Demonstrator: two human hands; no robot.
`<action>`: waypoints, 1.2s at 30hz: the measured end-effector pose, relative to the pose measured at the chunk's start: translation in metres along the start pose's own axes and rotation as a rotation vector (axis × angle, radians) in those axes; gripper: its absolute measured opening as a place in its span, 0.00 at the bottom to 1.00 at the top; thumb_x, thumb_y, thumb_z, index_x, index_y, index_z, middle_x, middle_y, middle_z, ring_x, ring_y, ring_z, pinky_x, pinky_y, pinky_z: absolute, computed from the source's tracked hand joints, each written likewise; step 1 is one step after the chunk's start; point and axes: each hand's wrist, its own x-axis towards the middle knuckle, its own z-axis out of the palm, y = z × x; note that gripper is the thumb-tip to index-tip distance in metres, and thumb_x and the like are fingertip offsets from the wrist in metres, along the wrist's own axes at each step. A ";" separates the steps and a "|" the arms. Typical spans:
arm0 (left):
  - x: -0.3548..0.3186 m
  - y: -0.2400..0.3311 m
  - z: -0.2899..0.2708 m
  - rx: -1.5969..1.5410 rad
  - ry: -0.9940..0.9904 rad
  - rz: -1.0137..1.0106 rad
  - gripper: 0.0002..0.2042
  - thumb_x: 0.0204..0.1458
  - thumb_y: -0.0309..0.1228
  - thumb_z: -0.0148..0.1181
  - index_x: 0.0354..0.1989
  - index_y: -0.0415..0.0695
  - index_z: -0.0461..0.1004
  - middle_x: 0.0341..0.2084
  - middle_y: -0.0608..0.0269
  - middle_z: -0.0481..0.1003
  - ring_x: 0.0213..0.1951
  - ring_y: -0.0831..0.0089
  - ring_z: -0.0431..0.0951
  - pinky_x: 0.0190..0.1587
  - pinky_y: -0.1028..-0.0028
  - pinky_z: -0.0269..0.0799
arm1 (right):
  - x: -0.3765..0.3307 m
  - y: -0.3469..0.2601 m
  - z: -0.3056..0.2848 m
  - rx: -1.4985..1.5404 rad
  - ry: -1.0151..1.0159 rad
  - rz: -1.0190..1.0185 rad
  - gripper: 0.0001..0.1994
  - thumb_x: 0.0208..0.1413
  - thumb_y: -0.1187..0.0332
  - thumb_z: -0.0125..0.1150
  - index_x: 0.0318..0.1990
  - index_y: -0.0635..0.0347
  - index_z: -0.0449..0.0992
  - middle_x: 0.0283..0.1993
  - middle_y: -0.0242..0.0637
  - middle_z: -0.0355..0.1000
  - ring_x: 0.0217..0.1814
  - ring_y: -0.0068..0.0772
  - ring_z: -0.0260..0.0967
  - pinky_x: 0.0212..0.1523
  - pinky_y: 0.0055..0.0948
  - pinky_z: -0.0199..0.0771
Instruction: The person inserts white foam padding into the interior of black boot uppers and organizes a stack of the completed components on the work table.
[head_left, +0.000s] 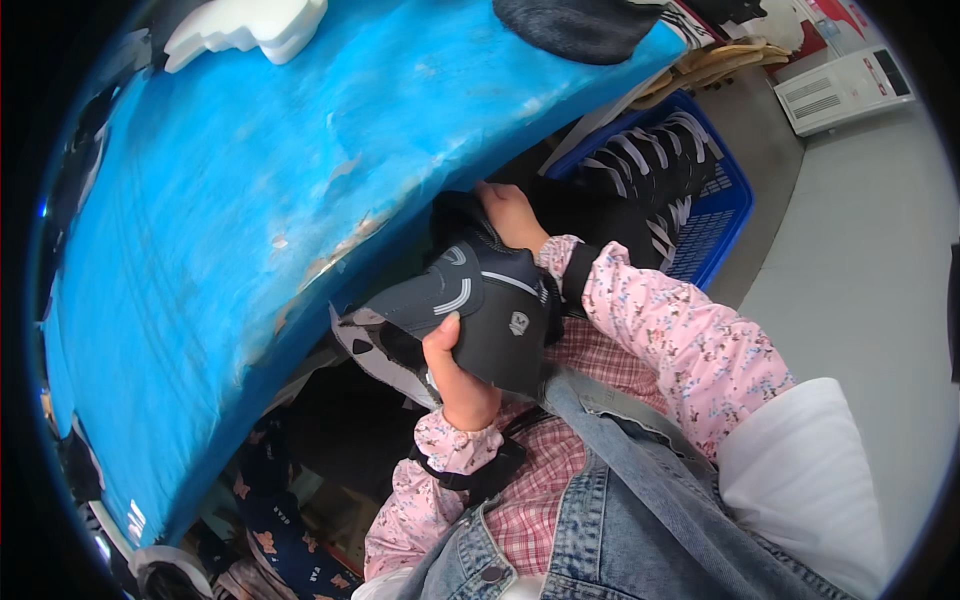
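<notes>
A dark grey and black shoe upper [500, 330] is held in front of my body, beside the table's edge. It has light stripes and a small silver shield-shaped badge. My left hand [462, 380] grips its lower side, the thumb lying on the outer face. At the upper end, my right hand [512, 215] is closed on the black collar part; some of its fingers are hidden behind it. A light grey piece with cut-outs [375, 355] hangs at the upper's left end, and whether it is joined on I cannot tell.
A worn blue-covered table [250, 180] curves along the left and far side. White foam-like shapes [250, 28] and a black padded piece [575, 28] lie on it. A blue basket [735, 195] to the right holds black pieces with white laces. A white box-shaped device [840, 92] is beyond.
</notes>
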 end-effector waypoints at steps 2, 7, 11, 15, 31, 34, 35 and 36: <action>-0.002 0.004 0.004 0.065 -0.023 0.016 0.22 0.52 0.43 0.45 0.50 0.40 0.66 0.45 0.57 0.72 0.46 0.65 0.72 0.50 0.68 0.66 | 0.001 -0.008 0.001 0.101 0.016 0.202 0.21 0.59 0.58 0.43 0.27 0.69 0.72 0.29 0.59 0.69 0.36 0.60 0.67 0.35 0.44 0.66; -0.017 -0.003 -0.012 0.342 -0.146 0.021 0.25 0.56 0.47 0.47 0.55 0.41 0.63 0.50 0.60 0.69 0.51 0.69 0.69 0.55 0.67 0.62 | 0.000 -0.016 -0.018 0.163 -0.010 0.248 0.22 0.58 0.55 0.44 0.31 0.69 0.74 0.29 0.59 0.70 0.36 0.59 0.68 0.38 0.42 0.66; -0.029 0.008 0.002 0.833 -0.260 0.063 0.18 0.56 0.34 0.53 0.52 0.36 0.65 0.46 0.64 0.70 0.47 0.76 0.68 0.52 0.75 0.61 | -0.028 -0.030 -0.045 0.477 -0.307 0.491 0.26 0.58 0.52 0.45 0.43 0.72 0.73 0.43 0.51 0.73 0.46 0.42 0.71 0.48 0.32 0.66; -0.039 0.006 0.036 0.743 -0.104 0.143 0.15 0.58 0.33 0.51 0.49 0.35 0.69 0.43 0.65 0.71 0.44 0.77 0.69 0.48 0.78 0.63 | -0.042 -0.029 -0.081 0.380 -0.486 0.467 0.28 0.58 0.49 0.47 0.46 0.71 0.73 0.45 0.46 0.73 0.47 0.32 0.70 0.49 0.26 0.66; -0.024 -0.001 0.016 0.180 -0.001 0.083 0.19 0.58 0.39 0.47 0.53 0.40 0.65 0.49 0.62 0.70 0.49 0.69 0.71 0.53 0.69 0.65 | 0.014 -0.037 -0.019 -0.172 -0.408 -0.064 0.21 0.52 0.56 0.48 0.36 0.70 0.75 0.41 0.60 0.70 0.46 0.58 0.67 0.48 0.45 0.67; -0.030 0.006 0.019 0.178 -0.142 0.110 0.20 0.59 0.39 0.45 0.54 0.39 0.64 0.49 0.60 0.70 0.50 0.67 0.71 0.53 0.68 0.66 | 0.020 -0.054 -0.031 -0.145 -0.455 0.042 0.18 0.53 0.61 0.45 0.31 0.69 0.76 0.38 0.58 0.71 0.43 0.60 0.68 0.45 0.45 0.68; -0.029 0.007 0.017 0.160 -0.160 0.071 0.20 0.59 0.39 0.44 0.55 0.39 0.63 0.50 0.59 0.70 0.51 0.65 0.70 0.53 0.67 0.66 | 0.016 -0.048 -0.028 -0.217 -0.470 -0.018 0.17 0.52 0.62 0.46 0.31 0.68 0.76 0.37 0.57 0.72 0.43 0.59 0.68 0.45 0.45 0.68; -0.027 0.007 0.014 0.157 -0.163 0.066 0.20 0.59 0.39 0.44 0.55 0.39 0.63 0.50 0.59 0.70 0.51 0.65 0.70 0.53 0.67 0.66 | 0.018 -0.043 -0.025 -0.288 -0.477 -0.092 0.16 0.51 0.63 0.47 0.31 0.68 0.77 0.36 0.56 0.72 0.42 0.58 0.69 0.45 0.45 0.68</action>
